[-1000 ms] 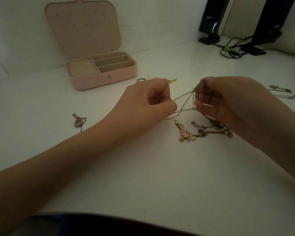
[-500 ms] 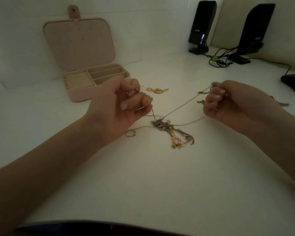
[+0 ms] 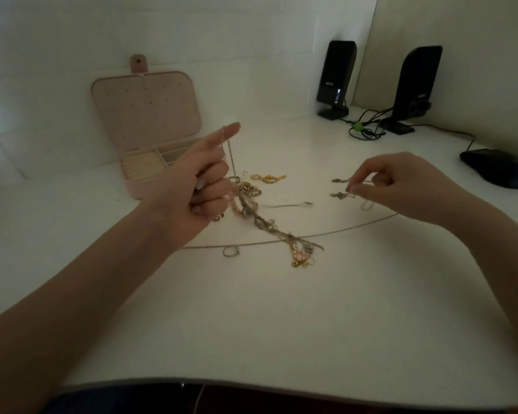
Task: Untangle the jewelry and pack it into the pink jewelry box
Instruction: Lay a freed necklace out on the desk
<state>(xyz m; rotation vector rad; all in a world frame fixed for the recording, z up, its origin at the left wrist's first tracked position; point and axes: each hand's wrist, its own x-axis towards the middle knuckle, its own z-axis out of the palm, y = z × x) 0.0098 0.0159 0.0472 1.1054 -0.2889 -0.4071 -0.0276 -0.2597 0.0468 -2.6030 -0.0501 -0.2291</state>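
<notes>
Left hand [image 3: 198,180] is raised above the surface [image 3: 281,324], index finger pointing up and away with a fine chain [image 3: 230,153] draped over its tip, while the other fingers [image 3: 216,186] curl in and clamp a bunch of tangled jewelry [image 3: 251,204]. That tangle runs out of the fist as a twisted rope of silver and pinkish strands, slanting down to the right and ending in a knot with gold and pink bits [image 3: 301,258] lying on the surface. Right hand [image 3: 401,186] is over on the right, thumb and forefinger pinched together on a thin strand, with two small clasp ends [image 3: 341,188] sticking out to the left of the fingertips; exactly which chain they belong to is hard to make out in this dim light. A long thin chain [image 3: 341,231] sweeps in a shallow arc across the surface, from under the left wrist to below the right hand, passing through the knot. A loose ring [image 3: 230,251] sits just beside that arc. A small gold piece [image 3: 268,178] lies apart, behind the tangle. The pink jewelry box [image 3: 150,162] stands open at the back left, lid upright against the wall, partly hidden by the left hand. Two black speakers [image 3: 337,76] and a dark mouse [image 3: 494,168] sit far right.
</notes>
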